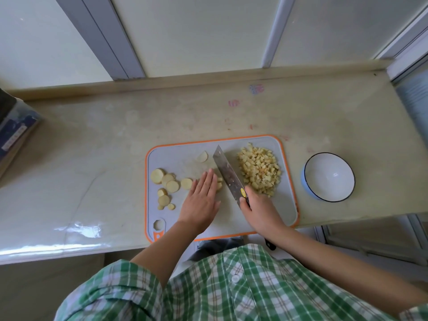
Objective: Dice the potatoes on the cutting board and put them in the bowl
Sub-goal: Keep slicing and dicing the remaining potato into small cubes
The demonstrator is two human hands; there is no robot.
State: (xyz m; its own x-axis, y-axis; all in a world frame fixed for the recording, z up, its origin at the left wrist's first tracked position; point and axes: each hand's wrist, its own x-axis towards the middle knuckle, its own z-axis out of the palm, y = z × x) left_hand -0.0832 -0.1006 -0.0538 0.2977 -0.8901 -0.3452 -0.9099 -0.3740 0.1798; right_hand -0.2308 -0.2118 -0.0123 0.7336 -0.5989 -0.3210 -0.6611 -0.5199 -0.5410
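Note:
A grey cutting board (273, 212) with an orange rim lies on the counter. Round potato slices (172, 186) sit at its left side, one end piece (202, 156) near the far edge, and a heap of diced potato (259, 170) at its right. My left hand (201, 196) lies flat with straight fingers on a few slices (219, 183) in the middle. My right hand (258, 208) grips the handle of a cleaver (228, 176), whose blade stands just right of my left fingertips. A white bowl (329, 177) with a dark rim stands empty to the right of the board.
The pale counter (104, 158) runs left to a dark box (14, 133) at its far left edge. A raised ledge and window panels stand behind. The counter's right end (407, 144) is just beyond the bowl. The board overhangs the front edge slightly.

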